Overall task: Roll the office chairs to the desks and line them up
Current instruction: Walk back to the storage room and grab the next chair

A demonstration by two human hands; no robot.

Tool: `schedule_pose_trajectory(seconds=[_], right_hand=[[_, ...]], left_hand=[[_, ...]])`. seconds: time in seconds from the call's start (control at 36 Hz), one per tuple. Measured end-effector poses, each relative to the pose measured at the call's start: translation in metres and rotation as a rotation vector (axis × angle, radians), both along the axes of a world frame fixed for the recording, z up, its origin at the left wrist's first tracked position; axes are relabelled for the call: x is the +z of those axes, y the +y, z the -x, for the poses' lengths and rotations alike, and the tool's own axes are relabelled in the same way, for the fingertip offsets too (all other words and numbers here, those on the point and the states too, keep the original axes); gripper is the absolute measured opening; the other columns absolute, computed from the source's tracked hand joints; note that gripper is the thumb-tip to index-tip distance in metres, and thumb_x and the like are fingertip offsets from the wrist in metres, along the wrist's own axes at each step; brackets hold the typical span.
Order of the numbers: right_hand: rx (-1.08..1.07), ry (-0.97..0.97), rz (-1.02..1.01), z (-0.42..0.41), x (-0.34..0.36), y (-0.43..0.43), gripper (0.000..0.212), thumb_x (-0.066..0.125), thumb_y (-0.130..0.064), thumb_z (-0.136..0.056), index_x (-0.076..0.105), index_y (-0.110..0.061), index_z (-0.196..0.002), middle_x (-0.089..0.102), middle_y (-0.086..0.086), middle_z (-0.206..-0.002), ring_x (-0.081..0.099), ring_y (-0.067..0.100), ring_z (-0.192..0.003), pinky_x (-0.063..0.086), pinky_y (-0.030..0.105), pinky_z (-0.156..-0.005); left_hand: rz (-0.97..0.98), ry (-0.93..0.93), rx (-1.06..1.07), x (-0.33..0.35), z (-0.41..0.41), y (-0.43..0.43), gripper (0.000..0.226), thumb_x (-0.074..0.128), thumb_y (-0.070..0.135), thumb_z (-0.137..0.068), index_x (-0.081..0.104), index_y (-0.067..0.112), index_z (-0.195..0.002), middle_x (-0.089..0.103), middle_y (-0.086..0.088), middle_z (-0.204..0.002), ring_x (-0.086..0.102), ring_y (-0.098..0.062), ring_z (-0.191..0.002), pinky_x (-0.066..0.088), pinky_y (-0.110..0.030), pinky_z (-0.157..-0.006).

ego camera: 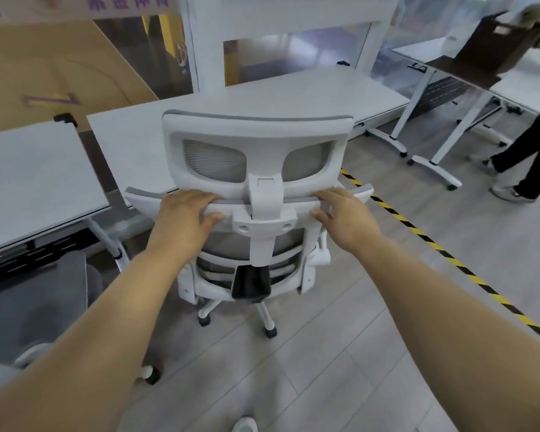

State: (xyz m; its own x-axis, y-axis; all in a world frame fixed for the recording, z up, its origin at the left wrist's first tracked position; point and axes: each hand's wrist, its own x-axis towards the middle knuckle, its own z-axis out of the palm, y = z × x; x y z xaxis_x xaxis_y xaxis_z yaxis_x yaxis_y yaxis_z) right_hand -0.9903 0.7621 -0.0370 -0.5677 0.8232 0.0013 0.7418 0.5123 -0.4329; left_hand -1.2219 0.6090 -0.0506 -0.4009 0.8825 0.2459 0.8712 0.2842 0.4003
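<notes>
On my feed the white office chair (pixel 258 132) stood with its back to the camera, directly in front of the middle white desk (pixel 293 92), its mesh headrest (pixel 212 160) rising over the near edge of the desktop in this view; I could not tell whether the seat had gone under the desk. Both hands gripped the top edge of the backrest (pixel 300 207), one on each side of the central headrest stem. The left hand (pixel 184 210) had its fingers curled over the edge toward the front, with the thumb pressed on the rear face of the frame. The right hand (pixel 343 213) mirrored it, fingers hooked over the top and thumb lying against the back of the rail. The chair's casters (pixel 271 332) rested on the pale tiled floor (pixel 340 353). To the left sat another white desk (pixel 28 169), and near it, at the lower left, I saw part of a second chair (pixel 35 304) in grey with a white base. A yellow-and-black striped tape (pixel 418 232) ran diagonally across the floor to the chair's right. Beyond the tape stood more white desks (pixel 424 51), and another person (pixel 524 163) in dark trousers stood at the right edge of the view, only partly in frame
</notes>
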Motion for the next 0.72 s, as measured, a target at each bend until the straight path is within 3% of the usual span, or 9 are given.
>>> schedule_pose_trajectory(seconds=[0.08,0.17,0.28,0.39,0.72], right_hand=[[0.034,-0.089,0.012,-0.003,0.009,-0.004,0.052,0.057,-0.033,-0.091,0.041,-0.022,-0.140,0.035,-0.002,-0.148,0.032,0.021,-0.136,0.036,0.039,-0.103],[0.040,-0.163,0.037,-0.013,0.022,-0.009,0.059,0.059,-0.037,-0.089,0.037,-0.024,-0.142,0.030,-0.005,-0.151,0.040,0.022,-0.130,0.041,0.042,-0.101],[-0.002,-0.295,0.067,-0.038,0.040,-0.020,0.048,0.056,-0.041,-0.091,0.046,-0.022,-0.134,0.047,0.003,-0.138,0.051,0.025,-0.116,0.046,0.041,-0.092],[-0.043,-0.439,0.125,-0.080,0.047,-0.041,0.050,0.053,-0.048,-0.090,0.046,-0.024,-0.134,0.052,0.002,-0.133,0.049,0.024,-0.118,0.044,0.041,-0.097],[-0.211,-0.465,0.323,-0.292,0.046,-0.169,0.054,0.054,-0.052,-0.089,0.046,-0.023,-0.133,0.055,-0.003,-0.130,0.050,0.020,-0.118,0.040,0.033,-0.095]], left_hand=[[0.055,-0.057,-0.010,0.006,-0.001,-0.005,0.042,0.060,0.027,-0.089,0.054,0.019,-0.130,0.051,-0.006,-0.136,0.039,-0.026,-0.126,0.023,-0.033,-0.108],[0.110,-0.073,-0.007,0.012,-0.005,-0.012,0.047,0.059,0.029,-0.089,0.049,0.018,-0.134,0.045,-0.007,-0.140,0.038,-0.026,-0.129,0.031,-0.038,-0.106],[0.147,-0.055,0.000,0.020,-0.025,-0.024,0.050,0.060,0.034,-0.088,0.047,0.019,-0.134,0.042,-0.005,-0.141,0.036,-0.025,-0.130,0.034,-0.040,-0.104],[0.288,-0.070,-0.027,0.024,-0.061,-0.038,0.051,0.058,0.041,-0.088,0.046,0.024,-0.135,0.041,-0.005,-0.141,0.038,-0.027,-0.128,0.036,-0.042,-0.104],[0.557,0.091,-0.355,0.029,-0.244,-0.073,0.022,0.052,0.045,-0.089,0.059,0.028,-0.102,0.061,0.000,-0.112,0.056,-0.021,-0.097,0.048,-0.034,-0.079]])
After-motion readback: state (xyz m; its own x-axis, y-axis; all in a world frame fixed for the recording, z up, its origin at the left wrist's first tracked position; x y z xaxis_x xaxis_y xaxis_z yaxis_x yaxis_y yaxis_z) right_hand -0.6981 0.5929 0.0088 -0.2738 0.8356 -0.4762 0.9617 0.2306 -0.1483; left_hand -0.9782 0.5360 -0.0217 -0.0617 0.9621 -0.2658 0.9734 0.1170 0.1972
